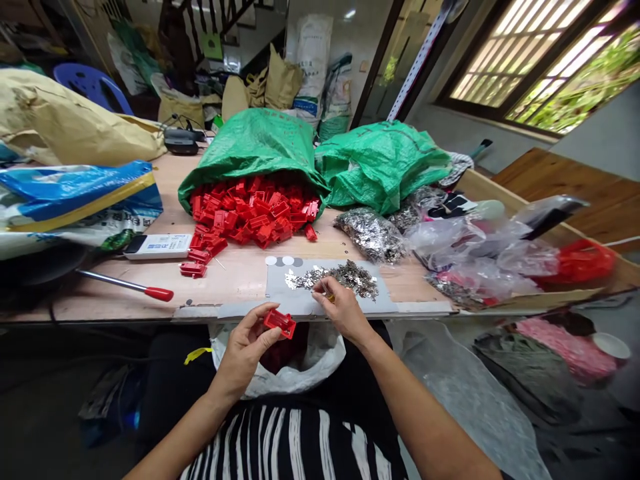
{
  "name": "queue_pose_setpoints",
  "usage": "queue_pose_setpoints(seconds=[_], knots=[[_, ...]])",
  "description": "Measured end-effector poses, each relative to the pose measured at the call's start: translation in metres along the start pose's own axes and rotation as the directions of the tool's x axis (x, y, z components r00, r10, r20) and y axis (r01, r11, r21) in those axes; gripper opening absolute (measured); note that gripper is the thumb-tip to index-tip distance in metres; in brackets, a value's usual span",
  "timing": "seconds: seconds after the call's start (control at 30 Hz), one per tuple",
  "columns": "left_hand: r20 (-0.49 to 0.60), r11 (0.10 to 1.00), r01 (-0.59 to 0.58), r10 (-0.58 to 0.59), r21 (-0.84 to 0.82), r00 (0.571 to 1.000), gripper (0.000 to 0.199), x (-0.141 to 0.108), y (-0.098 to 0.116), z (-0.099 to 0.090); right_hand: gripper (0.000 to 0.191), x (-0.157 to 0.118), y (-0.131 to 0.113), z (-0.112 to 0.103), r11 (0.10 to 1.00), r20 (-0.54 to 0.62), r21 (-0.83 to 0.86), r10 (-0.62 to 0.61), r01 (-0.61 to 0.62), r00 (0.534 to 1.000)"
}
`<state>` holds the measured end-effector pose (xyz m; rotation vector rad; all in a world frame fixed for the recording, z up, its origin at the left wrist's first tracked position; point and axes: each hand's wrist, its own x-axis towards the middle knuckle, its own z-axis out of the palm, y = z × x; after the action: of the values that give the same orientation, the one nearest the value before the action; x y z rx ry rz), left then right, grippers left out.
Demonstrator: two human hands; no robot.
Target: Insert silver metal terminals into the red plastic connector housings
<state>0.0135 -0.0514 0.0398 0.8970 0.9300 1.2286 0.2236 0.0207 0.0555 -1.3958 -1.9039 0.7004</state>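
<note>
Part (281, 323), red plastic, one: in the left hand (245, 347), pinched between thumb and fingers above the table's near edge. Right hand (345, 312): fingers curled at the near side of a heap of metal pieces (357, 277) on a grey sheet (276, 290); whether they pinch a piece cannot be told. Red parts (250, 213), many, loose: spilling from a green sack (260, 143), centre of table (230, 283). Clear bag (375, 233), right of these: more metal pieces. White bag (280, 385), open, at the lap: dark red contents, not distinguishable. Progress, by judgement: one part in hand, large stock left; finished count unknown. Writing: blue lettering on a white box (159, 247), dark characters on a blue-and-white bag (80, 200), left, and print on a tall white sack (314, 57), far side; none legible, no brand readable.
</note>
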Motion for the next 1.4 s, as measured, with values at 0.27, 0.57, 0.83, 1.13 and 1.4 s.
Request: queue_pose_setpoints(seconds=[0.27,0.57,0.83,1.13,1.4], knots=[[-0.025,0.951,0.142,-0.155,-0.274,0.988,0.043,0.004,0.011,0.008,0.007,-0.022,-0.045,-0.001,0.982,0.187,0.157,-0.138,0.109,0.973],[-0.016,0.956,0.141,-0.150,-0.257,0.989,0.042,0.005,0.013,0.011,0.015,-0.025,-0.043,0.007,0.919,0.217,0.120,-0.393,0.375,0.894],[0.026,0.986,0.125,-0.123,-0.107,0.992,0.048,0.006,0.004,0.007,0.015,-0.028,-0.033,0.006,0.967,0.267,0.221,-0.186,0.127,0.946],[0.066,0.921,-0.192,0.181,0.339,0.981,0.033,0.033,-0.006,-0.004,0.026,-0.025,-0.014,0.009,0.990,0.183,0.069,-0.136,0.125,0.974],[0.162,0.740,-0.310,0.268,0.597,0.950,0.040,0.054,-0.013,-0.008,0.013,-0.018,-0.005,0.018,0.992,0.188,-0.042,-0.108,0.117,0.976]])
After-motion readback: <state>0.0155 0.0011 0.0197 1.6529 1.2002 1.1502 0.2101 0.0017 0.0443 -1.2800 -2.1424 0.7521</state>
